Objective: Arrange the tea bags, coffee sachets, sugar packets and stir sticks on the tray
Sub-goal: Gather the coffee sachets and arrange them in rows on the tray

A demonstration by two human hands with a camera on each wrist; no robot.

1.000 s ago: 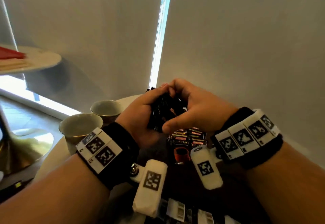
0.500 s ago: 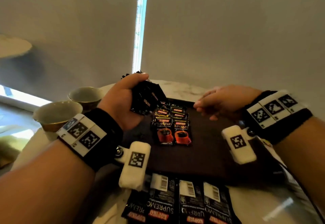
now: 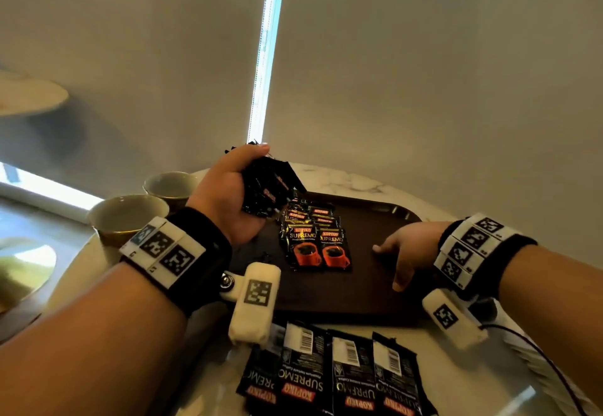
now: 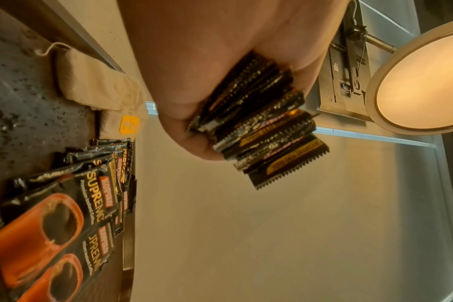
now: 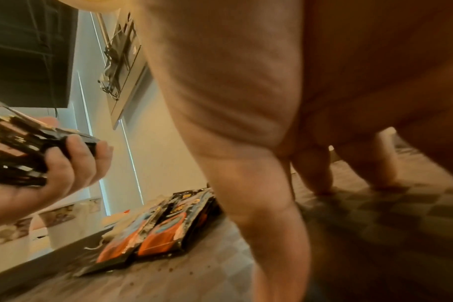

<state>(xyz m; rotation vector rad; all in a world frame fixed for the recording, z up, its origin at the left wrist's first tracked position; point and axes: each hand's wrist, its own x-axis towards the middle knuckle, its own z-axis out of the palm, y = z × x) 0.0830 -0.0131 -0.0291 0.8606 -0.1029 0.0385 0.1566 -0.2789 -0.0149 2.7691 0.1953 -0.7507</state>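
My left hand [image 3: 235,193] grips a thick stack of black coffee sachets [image 3: 270,187] above the far left corner of the dark brown tray [image 3: 375,285]; the stack's serrated ends [image 4: 266,132] fan out past my fingers. Two overlapping rows of black and orange coffee sachets [image 3: 315,239] lie on the tray's left half. My right hand [image 3: 404,249] hangs over the tray's right half, fingers spread and pointing down, holding nothing; in the right wrist view the fingertips [image 5: 321,183] are close to the tray surface. Cloth tea bags [image 4: 96,81] lie at the tray's far edge.
Several more coffee sachets [image 3: 339,373] lie face down on the white marble table [image 3: 352,180] in front of the tray. Two ceramic cups [image 3: 130,216] stand left of the tray. A grey blind hangs behind the table. A cable [image 3: 551,363] trails at the right.
The hands have parted: the left keeps the sachet stack, the right has let go and dropped rightwards over the tray. The head view has tilted down, showing the tray and near sachets.
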